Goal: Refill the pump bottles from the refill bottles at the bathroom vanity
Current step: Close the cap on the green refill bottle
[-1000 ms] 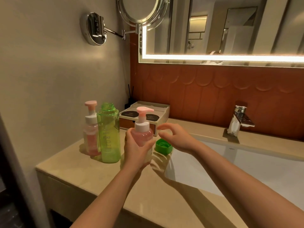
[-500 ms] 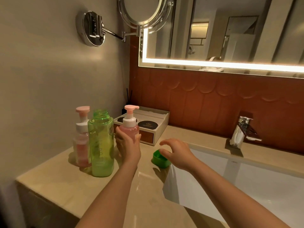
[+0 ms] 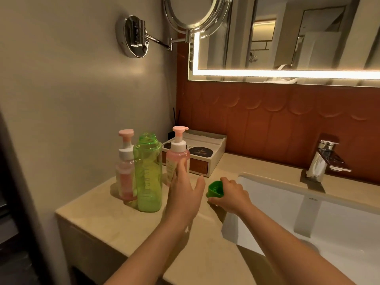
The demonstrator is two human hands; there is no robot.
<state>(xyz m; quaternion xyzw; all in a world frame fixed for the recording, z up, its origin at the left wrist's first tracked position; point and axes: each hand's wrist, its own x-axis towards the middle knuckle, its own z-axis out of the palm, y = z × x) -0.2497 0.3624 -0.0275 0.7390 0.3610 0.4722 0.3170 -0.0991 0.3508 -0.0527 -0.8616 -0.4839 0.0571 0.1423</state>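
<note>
Head view: translucent green refill bottle (image 3: 148,175) stands uncapped; left hand (image 3: 185,195) spread open, right hand (image 3: 233,195) grips green cap (image 3: 214,189).

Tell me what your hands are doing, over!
Left hand open at pump bottle. Right hand grips green cap. Green refill bottle uncapped, upright. Nothing blocking its mouth.

lit mirror (image 3: 287,38) | round wall mirror (image 3: 195,13) | chrome faucet (image 3: 321,159) | box (image 3: 214,161) | sink (image 3: 287,212)
</note>
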